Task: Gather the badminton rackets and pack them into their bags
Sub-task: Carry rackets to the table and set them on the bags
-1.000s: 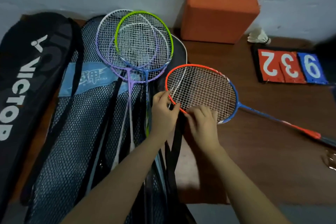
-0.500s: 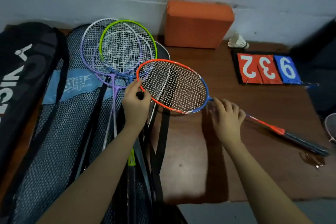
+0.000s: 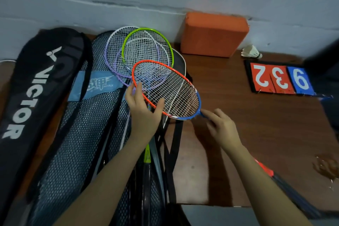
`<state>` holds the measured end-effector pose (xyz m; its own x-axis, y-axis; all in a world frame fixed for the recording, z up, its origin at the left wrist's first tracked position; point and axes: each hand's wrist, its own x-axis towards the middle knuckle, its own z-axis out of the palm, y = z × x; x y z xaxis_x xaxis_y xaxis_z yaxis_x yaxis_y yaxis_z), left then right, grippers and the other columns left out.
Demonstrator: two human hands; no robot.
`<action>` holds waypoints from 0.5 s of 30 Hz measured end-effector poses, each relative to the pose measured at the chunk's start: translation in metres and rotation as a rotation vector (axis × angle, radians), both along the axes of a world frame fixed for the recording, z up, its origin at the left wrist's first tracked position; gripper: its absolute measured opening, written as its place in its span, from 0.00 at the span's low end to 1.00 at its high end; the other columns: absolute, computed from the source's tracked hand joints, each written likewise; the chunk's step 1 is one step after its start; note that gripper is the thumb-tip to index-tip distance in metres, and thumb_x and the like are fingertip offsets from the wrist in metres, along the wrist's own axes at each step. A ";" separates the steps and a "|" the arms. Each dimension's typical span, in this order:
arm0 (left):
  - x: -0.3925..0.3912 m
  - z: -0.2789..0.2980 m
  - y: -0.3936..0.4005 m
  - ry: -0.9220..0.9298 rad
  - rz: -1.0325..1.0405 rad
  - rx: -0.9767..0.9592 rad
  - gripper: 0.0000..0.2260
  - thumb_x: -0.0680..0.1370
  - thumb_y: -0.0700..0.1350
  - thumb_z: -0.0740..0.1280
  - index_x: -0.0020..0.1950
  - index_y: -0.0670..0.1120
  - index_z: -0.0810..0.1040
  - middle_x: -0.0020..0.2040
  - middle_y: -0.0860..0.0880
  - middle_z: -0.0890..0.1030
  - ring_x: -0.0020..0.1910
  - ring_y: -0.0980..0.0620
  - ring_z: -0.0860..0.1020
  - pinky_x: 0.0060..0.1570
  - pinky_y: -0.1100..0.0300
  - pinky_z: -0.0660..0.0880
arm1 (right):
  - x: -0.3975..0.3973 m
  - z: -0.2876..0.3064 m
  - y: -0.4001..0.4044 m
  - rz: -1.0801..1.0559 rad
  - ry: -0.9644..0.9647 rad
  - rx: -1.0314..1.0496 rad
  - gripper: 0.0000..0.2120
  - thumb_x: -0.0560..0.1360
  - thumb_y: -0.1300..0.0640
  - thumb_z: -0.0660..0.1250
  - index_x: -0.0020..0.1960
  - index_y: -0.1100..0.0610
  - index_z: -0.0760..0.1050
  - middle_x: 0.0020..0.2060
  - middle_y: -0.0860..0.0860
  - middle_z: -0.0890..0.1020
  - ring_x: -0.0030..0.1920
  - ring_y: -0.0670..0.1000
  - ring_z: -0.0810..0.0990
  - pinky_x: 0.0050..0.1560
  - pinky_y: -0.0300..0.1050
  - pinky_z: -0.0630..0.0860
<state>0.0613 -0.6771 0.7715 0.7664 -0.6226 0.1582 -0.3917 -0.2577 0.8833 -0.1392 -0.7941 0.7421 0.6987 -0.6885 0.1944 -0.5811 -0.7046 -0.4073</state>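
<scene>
Looking down from the head camera, the only view, the left hand [image 3: 142, 113] grips the rim of the orange and blue racket [image 3: 166, 90], thumb on the near edge and fingers [image 3: 134, 89] curled over the far edge of the frame. The right hand [image 3: 222, 129] is at the throat where the blue rim meets the shaft; its fingers look loosely curled around the shaft, though blur makes the contact hard to confirm. The racket head hangs tilted over the mesh bag [image 3: 73, 152] and overlaps the other rackets: a purple racket [image 3: 110, 60], a green racket [image 3: 166, 42] and a white one beneath them, all lying on the bag. Its handle [image 3: 293, 194] runs back under the right forearm toward the counter's [image 3: 256, 124] near edge.

A black bag [image 3: 27, 97] printed VICTOR lies at the far left, touching the mesh bag. An orange block [image 3: 213, 35] stands against the wall, a shuttlecock [image 3: 252, 52] near it, and a score flip card [image 3: 280, 80] showing 2, 3 and 9 lies to the right.

As a judgement, the racket should be light and stiff along the frame, with a thin shaft that flexes and strings that can snag on the other racket heads. Holding the rim plus the shaft or handle, not the strings, seems safest. The mesh bag is soft and floppy, so its mouth will likely need holding open.
</scene>
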 end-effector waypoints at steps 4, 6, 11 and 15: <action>0.009 0.014 0.018 -0.047 -0.029 -0.052 0.33 0.74 0.46 0.69 0.73 0.40 0.56 0.69 0.41 0.59 0.67 0.50 0.63 0.60 0.80 0.56 | 0.033 0.017 0.020 0.044 -0.132 0.105 0.17 0.73 0.62 0.67 0.62 0.59 0.76 0.41 0.54 0.76 0.37 0.54 0.77 0.34 0.55 0.78; 0.022 0.019 0.021 -0.034 -0.022 -0.091 0.36 0.74 0.49 0.69 0.74 0.42 0.53 0.71 0.42 0.58 0.70 0.51 0.60 0.66 0.69 0.58 | 0.058 0.025 0.034 0.041 -0.206 0.087 0.16 0.74 0.59 0.66 0.60 0.60 0.77 0.40 0.54 0.77 0.36 0.54 0.78 0.34 0.52 0.78; 0.060 0.021 0.018 0.010 -0.004 -0.091 0.40 0.72 0.55 0.68 0.76 0.47 0.49 0.75 0.47 0.54 0.73 0.56 0.53 0.70 0.59 0.57 | 0.127 0.032 0.053 -0.030 -0.304 0.117 0.15 0.72 0.58 0.67 0.57 0.62 0.78 0.40 0.56 0.80 0.38 0.56 0.80 0.37 0.49 0.77; 0.103 0.008 0.011 -0.168 -0.020 0.010 0.32 0.76 0.49 0.67 0.74 0.42 0.57 0.74 0.44 0.56 0.72 0.52 0.58 0.69 0.56 0.60 | 0.172 0.025 0.059 -0.114 -0.277 0.138 0.15 0.73 0.60 0.67 0.59 0.63 0.77 0.41 0.56 0.79 0.40 0.55 0.79 0.40 0.46 0.73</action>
<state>0.1647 -0.6662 0.7798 0.7173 -0.6394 0.2769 -0.5390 -0.2573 0.8020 0.0326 -0.7352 0.7672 0.5492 -0.7924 0.2655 -0.5071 -0.5685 -0.6477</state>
